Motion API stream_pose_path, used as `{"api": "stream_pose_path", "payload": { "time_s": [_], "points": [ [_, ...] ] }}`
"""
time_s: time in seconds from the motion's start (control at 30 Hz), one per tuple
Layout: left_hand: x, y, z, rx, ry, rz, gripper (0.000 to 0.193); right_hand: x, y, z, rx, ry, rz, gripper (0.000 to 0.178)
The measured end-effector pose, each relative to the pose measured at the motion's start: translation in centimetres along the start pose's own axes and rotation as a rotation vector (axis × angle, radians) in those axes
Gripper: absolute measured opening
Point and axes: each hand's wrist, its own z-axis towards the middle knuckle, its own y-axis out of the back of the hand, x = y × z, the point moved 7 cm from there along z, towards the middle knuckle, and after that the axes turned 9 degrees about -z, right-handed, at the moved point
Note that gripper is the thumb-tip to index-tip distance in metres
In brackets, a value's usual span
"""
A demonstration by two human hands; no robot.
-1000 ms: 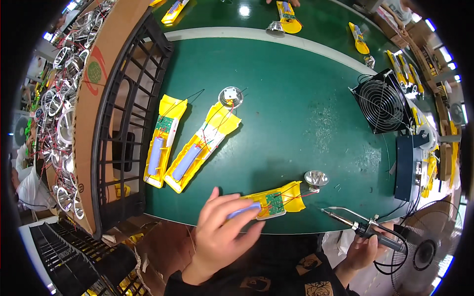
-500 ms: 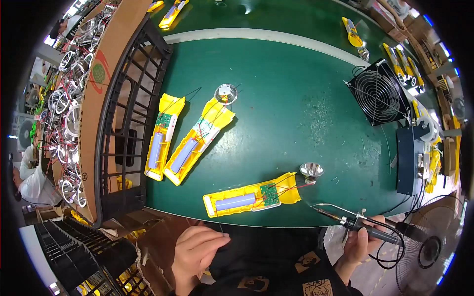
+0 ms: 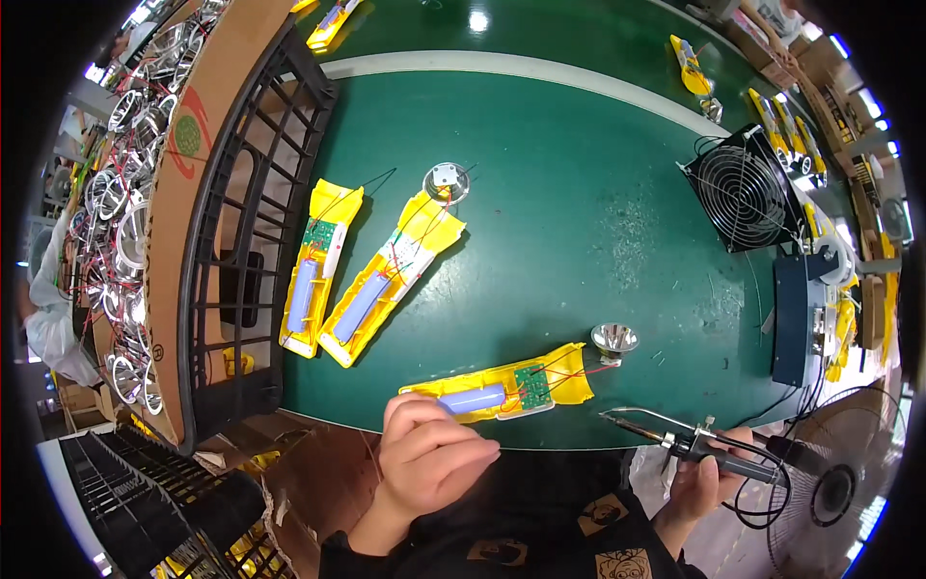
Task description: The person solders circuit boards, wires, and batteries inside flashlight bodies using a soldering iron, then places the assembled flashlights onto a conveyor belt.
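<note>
At the near edge of a green work table (image 3: 579, 193), a person's left hand (image 3: 429, 458) pinches the blue cylindrical cell (image 3: 475, 399) seated in an open yellow casing (image 3: 502, 391). The casing lies just above the knuckles, its small green circuit board (image 3: 531, 384) right of the fingertips and red wires running on to a silver reflector cup (image 3: 613, 339). Up and left of this grasp, two more yellow casings (image 3: 362, 275) lie side by side beside a black crate (image 3: 241, 261) and a cardboard box of silver rings (image 3: 125, 251). Broad bare table opens above the held casing, as far as the black fan (image 3: 748, 193) at the right.

Further right, the right hand (image 3: 709, 478) is clenched round the handle of a soldering iron (image 3: 675, 439), its tip pointing left, short of the casing and clear of it.

Half a second earlier the left hand sat below the table edge, off the casing; it has since come up onto the cell. The iron has barely shifted.

The left fingertips hide the cell's near end; the items along the far right rim are bent and too small to make out.
</note>
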Motion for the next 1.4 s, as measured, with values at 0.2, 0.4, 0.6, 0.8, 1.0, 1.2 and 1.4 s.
{"api": "stream_pose_path", "payload": {
  "time_s": [0.2, 0.4, 0.6, 0.8, 1.0, 1.2, 1.4],
  "points": [
    [0.4, -0.6, 0.8, -0.02, 0.088, 0.071, 0.022, 1.2, -2.7, 0.5, 0.061, -0.073, -0.093, 0.038],
    [0.7, -0.6, 1.5, -0.017, 0.148, 0.113, 0.019, 1.2, -5.0, 0.5, 0.19, -0.07, -0.12, 0.038],
    [1.0, -0.6, 1.8, 0.015, 0.182, 0.111, 0.019, 0.6, -5.6, 0.4, 0.297, -0.071, -0.166, 0.04],
    [1.1, -0.6, 1.9, 0.016, 0.192, 0.12, 0.018, 0.4, -5.7, 0.2, 0.298, -0.105, -0.173, 0.04],
    [1.1, -0.7, 2.0, 0.022, 0.19, 0.125, 0.019, 0.6, -6.0, 0.3, 0.31, -0.099, -0.179, 0.04],
    [1.1, -0.8, 2.0, 0.044, 0.193, 0.136, 0.02, 0.5, -6.1, 0.4, 0.295, -0.098, -0.179, 0.039],
    [1.1, -0.8, 2.0, 0.04, 0.195, 0.142, 0.02, 0.3, -5.9, 0.2, 0.305, -0.107, -0.182, 0.038]
  ]
}}
